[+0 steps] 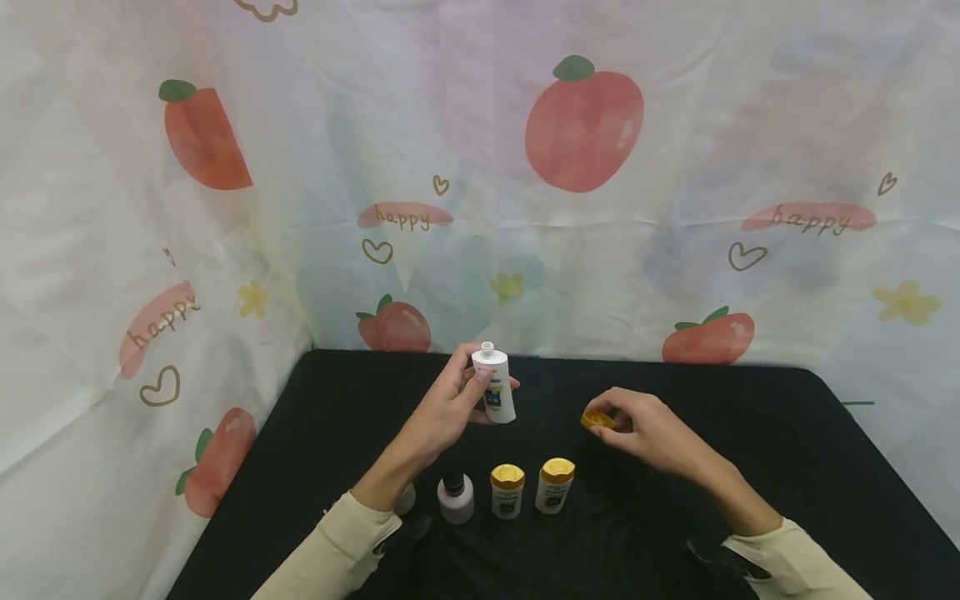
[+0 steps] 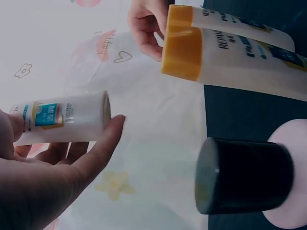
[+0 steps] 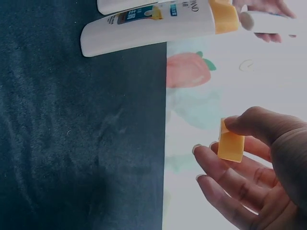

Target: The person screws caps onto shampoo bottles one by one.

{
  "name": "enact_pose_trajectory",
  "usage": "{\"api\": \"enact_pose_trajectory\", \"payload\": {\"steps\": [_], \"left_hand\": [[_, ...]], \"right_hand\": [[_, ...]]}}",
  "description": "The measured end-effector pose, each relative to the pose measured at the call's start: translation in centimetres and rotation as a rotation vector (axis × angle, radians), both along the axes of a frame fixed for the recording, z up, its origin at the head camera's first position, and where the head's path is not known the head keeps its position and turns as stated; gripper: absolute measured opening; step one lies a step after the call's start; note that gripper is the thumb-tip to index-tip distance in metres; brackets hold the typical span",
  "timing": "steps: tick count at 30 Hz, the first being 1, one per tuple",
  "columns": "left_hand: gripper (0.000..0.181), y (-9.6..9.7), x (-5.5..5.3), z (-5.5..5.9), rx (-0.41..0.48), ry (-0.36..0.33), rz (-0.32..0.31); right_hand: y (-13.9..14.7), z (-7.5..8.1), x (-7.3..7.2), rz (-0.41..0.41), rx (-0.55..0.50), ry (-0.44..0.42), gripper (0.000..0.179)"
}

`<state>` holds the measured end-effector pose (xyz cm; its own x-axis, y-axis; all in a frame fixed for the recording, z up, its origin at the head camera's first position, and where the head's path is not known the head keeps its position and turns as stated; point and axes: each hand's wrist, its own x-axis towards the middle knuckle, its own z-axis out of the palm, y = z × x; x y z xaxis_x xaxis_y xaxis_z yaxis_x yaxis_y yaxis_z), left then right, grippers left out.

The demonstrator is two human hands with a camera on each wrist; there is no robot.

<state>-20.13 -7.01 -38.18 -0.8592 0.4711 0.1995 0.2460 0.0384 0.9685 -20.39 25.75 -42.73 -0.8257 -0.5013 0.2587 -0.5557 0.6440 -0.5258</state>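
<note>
My left hand (image 1: 455,398) grips a white bottle (image 1: 492,396) above the table, its bare neck pointing up in the head view. The left wrist view shows the bottle's printed label, with the thumb and fingers around its body. Off to the right, my right hand (image 1: 637,425) pinches a yellow cap (image 3: 231,141) between thumb and fingers, apart from the bottle. Below and between the hands stand two white bottles with yellow caps, one on the left (image 1: 507,493) and one on the right (image 1: 555,487).
A pale bottle with a black cap (image 1: 455,498) stands left of the yellow-capped pair. Another pale round object (image 1: 406,499) is partly hidden by my left forearm. The black-covered table (image 1: 750,417) meets a fruit-patterned cloth (image 1: 585,267) behind and at the left.
</note>
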Motion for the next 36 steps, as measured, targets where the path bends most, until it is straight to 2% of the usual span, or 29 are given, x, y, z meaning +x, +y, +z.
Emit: {"api": "enact_pose_trajectory", "payload": {"steps": [6,11,21,29,36], "left_hand": [[0.041,-0.1,0.0,-0.6,-0.025,0.032,0.087],[0.039,-0.2,0.3,-1.0,-0.047,0.034,0.107],[0.043,0.0,0.8,-1.2,0.0,0.002,0.115],[0.045,0.2,1.3,-1.6,0.022,0.058,0.127],[0.042,0.5,1.6,-1.9,0.012,0.078,0.143]], "right_hand": [[-0.3,0.1,0.1,0.014,-0.01,0.046,0.026],[-0.7,0.5,0.1,0.006,-0.026,0.064,0.03],[-1.4,1.4,0.1,-0.049,-0.186,-0.068,0.026],[-1.5,1.9,0.1,-0.091,-0.327,-0.123,0.026],[-1.6,2.6,0.1,-0.055,-0.408,-0.156,0.028]]}}
